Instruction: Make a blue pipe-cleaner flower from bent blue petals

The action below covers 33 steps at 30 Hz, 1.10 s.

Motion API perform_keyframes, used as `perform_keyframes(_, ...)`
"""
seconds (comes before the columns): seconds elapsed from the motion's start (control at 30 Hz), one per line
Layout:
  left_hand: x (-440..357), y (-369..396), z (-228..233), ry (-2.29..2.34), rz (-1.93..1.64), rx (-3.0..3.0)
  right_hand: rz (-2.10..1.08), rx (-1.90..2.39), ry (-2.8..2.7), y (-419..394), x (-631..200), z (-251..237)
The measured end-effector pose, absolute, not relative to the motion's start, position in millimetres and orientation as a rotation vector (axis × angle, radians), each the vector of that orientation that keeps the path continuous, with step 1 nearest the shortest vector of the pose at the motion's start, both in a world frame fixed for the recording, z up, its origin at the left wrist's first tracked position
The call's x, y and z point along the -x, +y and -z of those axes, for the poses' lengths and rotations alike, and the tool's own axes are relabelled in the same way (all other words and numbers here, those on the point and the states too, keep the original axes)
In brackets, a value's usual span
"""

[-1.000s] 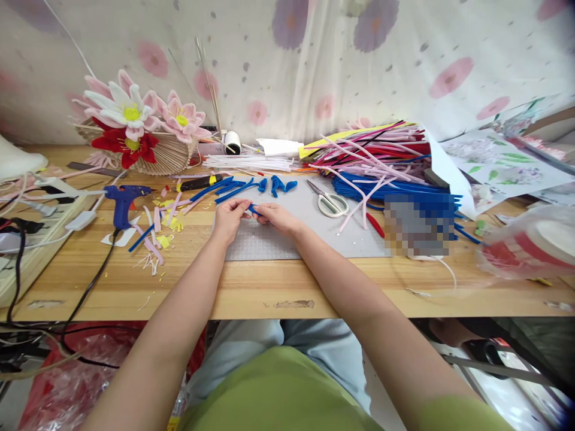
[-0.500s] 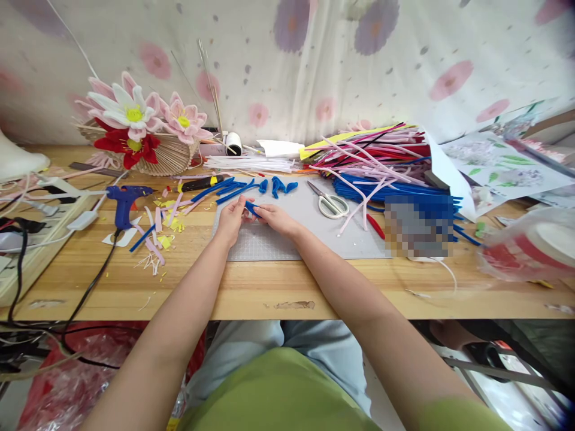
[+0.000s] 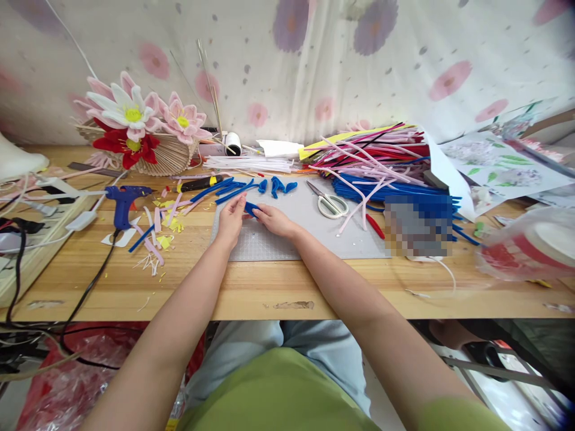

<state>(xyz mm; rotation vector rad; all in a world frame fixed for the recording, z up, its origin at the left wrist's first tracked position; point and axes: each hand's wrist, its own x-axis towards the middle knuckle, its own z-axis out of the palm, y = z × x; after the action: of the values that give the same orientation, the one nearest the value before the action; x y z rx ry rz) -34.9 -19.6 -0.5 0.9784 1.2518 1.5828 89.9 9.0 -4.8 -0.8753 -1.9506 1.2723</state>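
Note:
My left hand (image 3: 232,218) and my right hand (image 3: 275,219) meet over the grey cutting mat (image 3: 314,239) and pinch a short bent blue pipe cleaner (image 3: 251,208) between their fingertips. Just beyond them lie several folded blue pipe cleaner pieces (image 3: 277,186) and longer blue lengths (image 3: 220,190). White-handled scissors (image 3: 330,202) rest on the mat to the right of my hands.
A blue glue gun (image 3: 123,200) with its black cable lies at the left among pink and yellow scraps (image 3: 162,230). A big heap of coloured pipe cleaners (image 3: 377,161) fills the back right. Pipe cleaner flowers (image 3: 130,120) stand in a basket at the back left. A plastic bag (image 3: 530,245) sits at the right.
Both hands have shifted slightly away from me on the mat, and the blue piece between the fingers has been bent and turned a little.

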Motion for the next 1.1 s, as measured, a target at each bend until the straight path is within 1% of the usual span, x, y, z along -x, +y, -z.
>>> perform_keyframes(0.13,28.1,-23.2,1.0,1.187,-1.504,-0.981,-1.279,0.901,-1.938,9.7,-90.3,6.9)
perform_keyframes(0.33,26.4,-25.1,-4.3,1.202,-1.516,-0.906,-1.52,0.965,-1.833,9.5,-92.8,5.2)
perform_keyframes(0.5,18.3,-27.9,-2.8,1.065,-1.419,-0.931,-1.66,0.958,-1.671,7.6,-89.4,1.6)
perform_keyframes(0.63,20.1,-26.6,-0.6,1.022,-1.41,-0.966,-1.775,0.925,-1.767,9.4,-100.7,-6.2)
perform_keyframes(0.73,25.6,-25.0,-2.1,1.08,-1.417,-0.971,-1.682,0.981,-1.826,15.1,-119.0,-13.4)
perform_keyframes(0.87,26.7,-28.4,-6.5,1.119,-1.219,-0.962,-1.411,1.017,-1.668,21.2,-133.5,-16.3)
perform_keyframes(0.93,24.5,-31.2,-7.9,1.089,-1.117,-0.958,-1.455,0.923,-1.681,20.3,-131.6,-15.0)
perform_keyframes(1.0,22.8,-33.0,-8.7,1.058,-1.077,-0.945,-1.57,0.814,-1.727,17.3,-125.9,-13.2)
perform_keyframes(1.1,23.6,-34.0,-10.4,0.977,-1.037,-0.871,-1.625,0.79,-1.648,13.6,-117.1,-10.1)
